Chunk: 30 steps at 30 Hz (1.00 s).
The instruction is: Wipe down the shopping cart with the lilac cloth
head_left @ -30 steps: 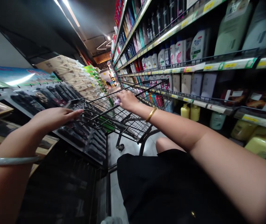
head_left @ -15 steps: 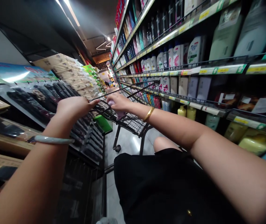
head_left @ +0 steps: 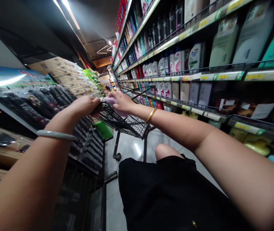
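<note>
A black wire shopping cart (head_left: 137,126) stands in front of me, tilted in the view. My left hand (head_left: 85,105), with a pale bangle at its wrist, is closed at the cart's near left edge. Its fingertips are mostly hidden, and the bar under them barely shows. Close beside it, my right hand (head_left: 121,102) grips a bunched lilac cloth (head_left: 110,100) over the near side of the cart. Part of the cloth hangs below the fingers, and one end reaches toward my left hand. A gold bangle circles the right wrist.
Shelves of shampoo bottles (head_left: 178,61) line the right side, with price rails (head_left: 223,76) jutting out. On the left are a rack of dark packaged goods (head_left: 47,98), stacked tan packages (head_left: 60,72) and a green box (head_left: 103,130). Grey tiled floor (head_left: 127,149) shows beneath the cart.
My right hand has shifted slightly left, closer to my left hand, and more of the lilac cloth shows. The left hand stays at the cart. The view has shifted slightly right.
</note>
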Motion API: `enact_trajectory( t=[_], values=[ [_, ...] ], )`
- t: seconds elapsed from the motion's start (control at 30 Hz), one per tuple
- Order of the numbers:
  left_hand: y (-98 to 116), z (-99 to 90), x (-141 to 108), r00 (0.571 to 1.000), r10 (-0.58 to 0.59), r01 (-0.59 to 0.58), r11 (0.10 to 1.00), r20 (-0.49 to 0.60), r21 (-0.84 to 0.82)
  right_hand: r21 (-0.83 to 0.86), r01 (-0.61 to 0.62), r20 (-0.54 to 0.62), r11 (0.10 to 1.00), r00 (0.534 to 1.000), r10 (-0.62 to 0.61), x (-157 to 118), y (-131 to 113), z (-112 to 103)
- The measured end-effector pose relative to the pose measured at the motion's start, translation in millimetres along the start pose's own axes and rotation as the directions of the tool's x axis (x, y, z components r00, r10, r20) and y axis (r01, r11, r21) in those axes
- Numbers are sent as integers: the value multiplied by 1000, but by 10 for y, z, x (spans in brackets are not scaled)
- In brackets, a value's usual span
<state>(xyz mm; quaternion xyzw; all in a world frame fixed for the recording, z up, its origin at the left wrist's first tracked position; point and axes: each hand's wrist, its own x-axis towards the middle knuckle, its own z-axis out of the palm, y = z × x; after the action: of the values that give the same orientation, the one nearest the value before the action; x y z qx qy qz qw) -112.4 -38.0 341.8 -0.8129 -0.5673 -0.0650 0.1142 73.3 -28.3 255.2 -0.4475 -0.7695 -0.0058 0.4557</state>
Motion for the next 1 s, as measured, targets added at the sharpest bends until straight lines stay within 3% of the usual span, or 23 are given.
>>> enact_trajectory(
  t=[0.13, 0.33, 0.47, 0.57, 0.67, 0.73, 0.77, 0.83, 0.93, 1.0],
  values=[
    [133, 24, 69, 996, -63, 58, 994, 56, 90, 10, -226, -24, 974, 974, 226, -100, 100, 79],
    [272, 10, 81, 998, -66, 61, 984, 24, 170, 100, -21, -187, 995, 982, 40, -81, 182, 170],
    [328, -5, 62, 997, -64, 55, 982, 42, 180, 178, -187, -133, 966, 968, 212, -127, 326, 211],
    [335, -1, 69, 997, -71, 63, 985, 43, 162, 206, -287, -111, 936, 943, 313, -131, 296, 204],
    [316, 17, 79, 996, -75, 68, 988, 49, 140, 240, -68, -259, 968, 957, 131, -159, 155, 245],
    [300, 27, 77, 996, -76, 70, 989, 44, 133, 240, 94, -355, 966, 935, -3, -227, 105, 328],
    [294, 30, 73, 996, -77, 71, 989, 38, 133, 243, 114, -384, 963, 923, -12, -275, 110, 383],
    [287, 32, 64, 997, -79, 74, 988, 28, 139, 300, -1, -418, 954, 899, 132, -376, 162, 500],
    [279, 37, 65, 995, -91, 85, 986, 38, 146, 453, -254, -386, 855, 808, 445, -474, 223, 624],
    [270, 44, 77, 994, -100, 92, 985, 51, 143, 486, -241, -393, 840, 799, 456, -493, 196, 649]
  ],
)
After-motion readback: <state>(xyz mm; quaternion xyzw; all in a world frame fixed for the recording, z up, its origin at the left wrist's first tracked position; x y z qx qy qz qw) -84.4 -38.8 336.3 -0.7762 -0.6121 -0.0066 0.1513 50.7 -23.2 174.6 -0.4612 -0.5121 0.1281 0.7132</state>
